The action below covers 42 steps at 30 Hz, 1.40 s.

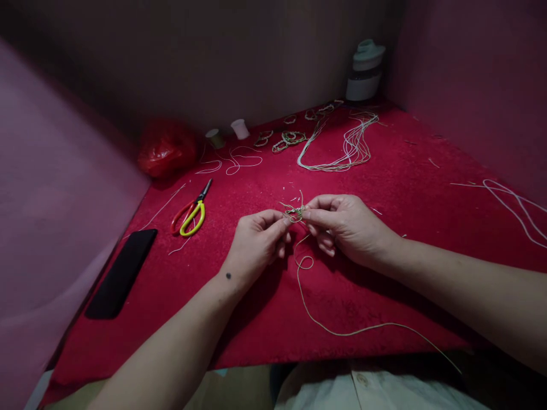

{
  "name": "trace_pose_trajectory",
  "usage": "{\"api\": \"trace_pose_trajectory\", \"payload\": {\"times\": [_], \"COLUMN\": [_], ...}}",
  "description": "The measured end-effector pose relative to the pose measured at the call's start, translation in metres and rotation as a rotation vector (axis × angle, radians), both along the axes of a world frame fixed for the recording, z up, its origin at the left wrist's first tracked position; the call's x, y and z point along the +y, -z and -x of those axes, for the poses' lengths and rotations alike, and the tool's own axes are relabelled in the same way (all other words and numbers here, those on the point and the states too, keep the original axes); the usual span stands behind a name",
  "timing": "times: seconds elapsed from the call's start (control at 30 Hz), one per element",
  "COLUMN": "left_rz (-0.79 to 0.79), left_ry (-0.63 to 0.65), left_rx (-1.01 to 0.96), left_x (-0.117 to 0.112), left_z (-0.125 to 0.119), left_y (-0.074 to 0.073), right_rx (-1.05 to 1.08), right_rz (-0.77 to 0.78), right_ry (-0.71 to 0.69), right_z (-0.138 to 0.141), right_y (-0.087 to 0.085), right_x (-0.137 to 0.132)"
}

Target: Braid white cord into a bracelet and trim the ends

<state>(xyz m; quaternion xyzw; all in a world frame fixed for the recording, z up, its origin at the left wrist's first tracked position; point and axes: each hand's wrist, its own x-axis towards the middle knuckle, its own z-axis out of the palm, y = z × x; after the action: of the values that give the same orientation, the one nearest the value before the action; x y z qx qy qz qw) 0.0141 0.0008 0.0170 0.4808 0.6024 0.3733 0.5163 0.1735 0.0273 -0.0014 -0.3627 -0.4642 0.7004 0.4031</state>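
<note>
Between my two hands is a small knotted cord piece (296, 213) in green and pale strands, with short loose ends sticking up. My left hand (262, 233) pinches its left side between thumb and forefinger. On the other side, my right hand (337, 222) grips it the same way, other fingers curled beneath. A long thin olive cord (337, 333) trails from below the hands, makes a small loop, and runs over the table's front edge toward my lap. The exact knot is too small to make out.
Scissors (191, 215) with red and yellow handles and a black phone (122, 273) lie left. Farther back are a red plastic bag (167, 149), thread spools (240, 129), finished-looking braided loops (292, 138), a cord bundle (335, 166) and a white-lidded container (364, 71). White cord (519, 199) lies right.
</note>
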Motion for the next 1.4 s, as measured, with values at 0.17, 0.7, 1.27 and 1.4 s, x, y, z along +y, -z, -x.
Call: {"api": "trace_pose_trajectory", "payload": {"times": [0.17, 0.7, 1.27, 1.4], "left_rz": [-0.150, -0.004, 0.020, -0.016], "left_ry": [0.073, 0.083, 0.081, 0.080], "left_rx": [0.189, -0.003, -0.280, -0.222], "left_x": [-0.004, -0.004, -0.001, -0.004], "left_z": [-0.007, -0.003, -0.001, -0.004], "left_y": [0.001, 0.002, 0.006, 0.004], "right_rx": [-0.070, -0.157, -0.237, -0.219], "right_rz": [-0.037, -0.028, -0.059, -0.049], "right_ry": [-0.006, -0.001, -0.014, -0.010], "right_z": [0.000, 0.002, 0.002, 0.002], "right_y": [-0.001, -0.005, -0.005, -0.006], "right_x": [0.000, 0.000, 0.000, 0.000]}}
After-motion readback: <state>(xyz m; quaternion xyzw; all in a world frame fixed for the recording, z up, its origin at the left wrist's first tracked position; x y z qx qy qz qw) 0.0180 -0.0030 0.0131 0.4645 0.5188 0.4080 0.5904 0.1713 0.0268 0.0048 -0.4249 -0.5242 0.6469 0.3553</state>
